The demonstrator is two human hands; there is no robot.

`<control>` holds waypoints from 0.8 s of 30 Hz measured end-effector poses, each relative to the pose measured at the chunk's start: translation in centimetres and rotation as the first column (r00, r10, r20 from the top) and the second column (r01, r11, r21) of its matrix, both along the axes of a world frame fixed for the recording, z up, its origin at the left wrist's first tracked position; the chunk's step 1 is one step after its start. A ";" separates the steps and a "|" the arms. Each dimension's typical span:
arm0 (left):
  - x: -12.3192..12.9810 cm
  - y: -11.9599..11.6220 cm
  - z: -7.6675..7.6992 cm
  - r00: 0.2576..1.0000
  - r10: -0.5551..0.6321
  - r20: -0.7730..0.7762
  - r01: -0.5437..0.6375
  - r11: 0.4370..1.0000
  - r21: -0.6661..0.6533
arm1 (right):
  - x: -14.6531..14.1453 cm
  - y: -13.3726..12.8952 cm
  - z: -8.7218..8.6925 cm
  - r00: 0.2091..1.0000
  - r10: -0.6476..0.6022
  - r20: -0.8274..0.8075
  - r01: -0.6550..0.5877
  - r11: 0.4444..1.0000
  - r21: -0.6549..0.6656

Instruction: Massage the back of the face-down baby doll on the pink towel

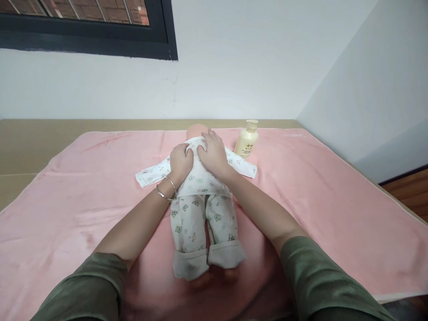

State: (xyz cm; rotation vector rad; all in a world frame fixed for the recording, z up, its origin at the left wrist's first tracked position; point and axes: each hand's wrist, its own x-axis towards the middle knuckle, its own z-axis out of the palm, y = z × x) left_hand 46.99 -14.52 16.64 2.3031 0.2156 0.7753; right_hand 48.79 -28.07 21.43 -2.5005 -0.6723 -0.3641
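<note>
A baby doll (200,185) in a white top and white trousers with small printed animals lies stretched out, its bald head (197,130) at the far end and its feet towards me. Its sleeves spread out to both sides, and the trouser cuffs are turned up. My left hand (181,162), a bracelet at its wrist, is curled round the doll's upper body on the left, with the fingertips hidden. On the right of the upper body rests my right hand (214,154), its fingers stretched towards the head and the thumb apart. The doll's face does not show.
A pink cloth (93,191) covers most of the tan surface (25,142). Beyond the doll's right-hand sleeve stands a cream pump bottle (246,139). A white wall (234,67) with a dark-framed window (160,31) rises behind.
</note>
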 end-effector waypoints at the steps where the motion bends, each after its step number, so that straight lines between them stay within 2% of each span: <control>1: 0.0 0.0 0.0 1.000 0.006 -0.001 -0.006 1.000 -0.003 | -0.1 0.1 -0.1 1.000 0.008 0.009 -0.007 1.000 -0.017; 5: -0.1 -0.1 0.3 1.000 -0.002 -0.028 0.002 1.000 -0.007 | -0.1 0.1 -0.4 0.993 0.105 -0.060 -0.111 0.987 -0.113; 7: -0.2 -0.1 0.5 0.999 -0.016 -0.035 0.016 1.000 0.003 | 0.1 -0.2 0.0 0.989 0.129 -0.070 -0.135 0.986 -0.100; 11: -0.3 -0.1 0.6 0.999 -0.014 -0.032 0.015 0.999 0.042 | 0.1 -0.5 0.8 0.997 0.034 0.066 -0.030 0.997 -0.066; 14: -0.2 -0.1 0.5 0.999 -0.015 -0.039 0.019 0.994 0.105 | -0.1 -0.2 0.2 0.999 0.033 0.032 -0.027 0.984 -0.176; 18: -0.2 0.1 0.9 0.996 -0.082 -0.038 0.089 0.965 0.245 | -0.8 0.1 -0.1 0.997 0.056 -0.044 -0.067 0.953 -0.296; 21: -0.5 0.0 1.8 0.992 -0.094 -0.081 0.113 0.955 0.274 | -1.6 -0.4 1.6 0.982 0.163 -0.093 -0.183 0.944 -0.274; 24: -1.6 -1.2 2.9 0.992 -0.099 -0.081 0.115 0.968 0.225 | -2.2 -1.8 4.4 0.935 0.326 -0.138 -0.345 0.927 -0.148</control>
